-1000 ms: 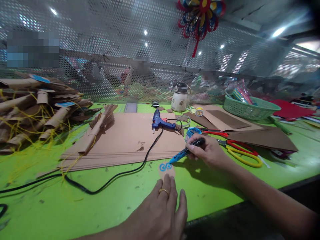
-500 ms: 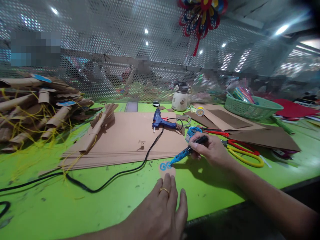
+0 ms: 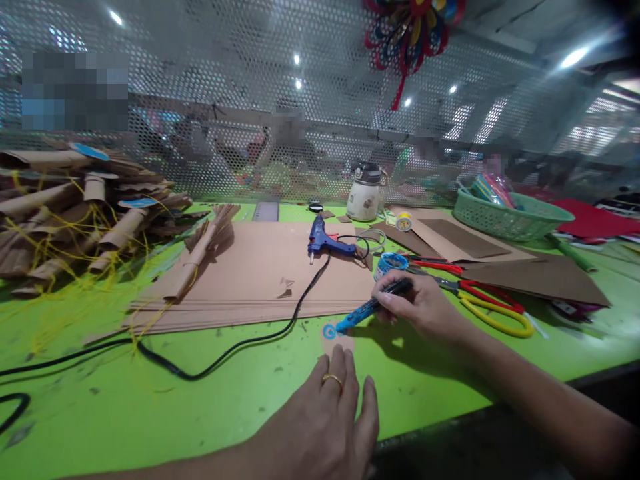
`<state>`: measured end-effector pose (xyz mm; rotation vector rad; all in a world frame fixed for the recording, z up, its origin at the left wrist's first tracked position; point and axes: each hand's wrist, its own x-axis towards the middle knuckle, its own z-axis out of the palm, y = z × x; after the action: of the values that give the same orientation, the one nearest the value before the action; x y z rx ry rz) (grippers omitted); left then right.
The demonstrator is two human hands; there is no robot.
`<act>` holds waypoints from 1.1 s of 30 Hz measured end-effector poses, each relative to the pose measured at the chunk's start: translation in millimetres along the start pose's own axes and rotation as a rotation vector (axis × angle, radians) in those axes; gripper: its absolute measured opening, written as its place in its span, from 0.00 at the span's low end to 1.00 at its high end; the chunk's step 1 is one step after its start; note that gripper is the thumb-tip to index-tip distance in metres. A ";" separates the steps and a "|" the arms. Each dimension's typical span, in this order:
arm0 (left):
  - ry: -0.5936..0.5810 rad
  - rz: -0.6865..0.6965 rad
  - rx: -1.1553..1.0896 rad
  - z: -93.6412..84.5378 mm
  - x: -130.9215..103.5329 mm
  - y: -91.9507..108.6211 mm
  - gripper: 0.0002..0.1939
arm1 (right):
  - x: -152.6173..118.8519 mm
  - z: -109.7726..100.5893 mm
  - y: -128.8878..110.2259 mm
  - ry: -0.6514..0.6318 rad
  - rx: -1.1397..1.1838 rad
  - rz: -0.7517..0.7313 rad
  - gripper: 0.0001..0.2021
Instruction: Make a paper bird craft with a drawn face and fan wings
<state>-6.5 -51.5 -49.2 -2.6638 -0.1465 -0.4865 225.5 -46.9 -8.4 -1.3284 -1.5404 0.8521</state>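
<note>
A small round brown paper piece (image 3: 345, 341) lies on the green table with a blue painted ring on it. My left hand (image 3: 333, 400), fingers stretched out, presses its fingertips on the near edge of this disc. In my right hand (image 3: 413, 300) is a black pen (image 3: 367, 311), its front half smeared with blue paint. The fingers pinch the pen, and its tip touches the disc just right of the ring, covering the spot beneath. Behind the right hand stands an open pot of blue paint (image 3: 390, 264).
A blue glue gun (image 3: 325, 241) rests on stacked brown sheets (image 3: 260, 260), its black cord (image 3: 240, 344) crossing the table. Red and yellow scissors (image 3: 495, 307) lie right. A green basket (image 3: 515, 217), a white bottle (image 3: 363, 199) and a pile of rolled paper pieces (image 3: 90, 207) stand farther back.
The pen tip has moved slightly left on the disc and now hides the second blue ring seen before. The left hand stays on the disc. The whole view has shifted a little.
</note>
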 end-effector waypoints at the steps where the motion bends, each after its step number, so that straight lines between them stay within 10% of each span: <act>1: -0.012 -0.002 -0.001 -0.4 0.1 0.2 0.23 | 0.1 -0.1 -0.4 -0.002 0.005 0.005 0.09; 25: 0.007 0.016 -0.013 2.8 -0.9 -2.2 0.24 | -1.3 -4.6 -1.7 0.017 -0.022 0.014 0.05; 33: -0.021 0.006 -0.019 5.4 -4.4 2.0 0.24 | 5.9 -23.4 8.0 0.442 0.102 -0.091 0.04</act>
<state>-8.5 -51.1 -56.1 -2.6879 -0.1403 -0.4600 250.1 -41.0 -6.3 -1.2607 -1.1843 0.5266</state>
